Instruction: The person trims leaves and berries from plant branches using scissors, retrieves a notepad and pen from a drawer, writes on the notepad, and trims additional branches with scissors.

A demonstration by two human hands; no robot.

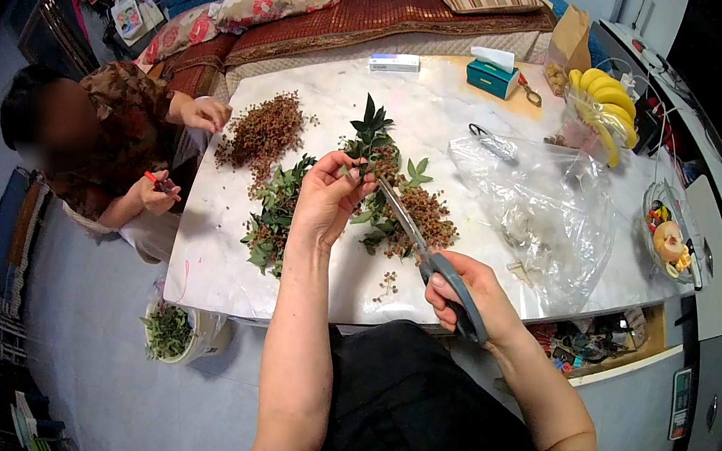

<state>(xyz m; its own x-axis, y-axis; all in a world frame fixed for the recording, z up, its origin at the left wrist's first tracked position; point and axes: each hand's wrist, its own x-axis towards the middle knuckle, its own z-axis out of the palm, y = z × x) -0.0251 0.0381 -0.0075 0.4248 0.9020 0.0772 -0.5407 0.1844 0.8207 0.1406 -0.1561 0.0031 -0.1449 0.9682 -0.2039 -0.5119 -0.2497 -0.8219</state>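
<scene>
Above the middle of the table, my left hand (335, 194) pinches a leafy sprig (370, 124) with dark green leaves. My right hand (465, 295) is wrapped round the grey handles of a pair of scissors (409, 230). Their blades point up and left, with the tips close by my left fingers at the sprig's stem. Just beyond lies a pile of brown berry clusters (425, 219) with some leaves. Left of my forearm is a heap of leafy sprigs (274, 213), and behind it a larger pile of loose brown berry clusters (261, 128).
A co-worker (103, 140) sits at the left, holding something red-handled. A clear plastic bag (538, 224), bananas (611, 104), a green tissue box (491, 78) and a fruit bowl (669, 236) stand on the table (313, 298). Below are a leaf-filled bucket (200, 337) and an open drawer (609, 347).
</scene>
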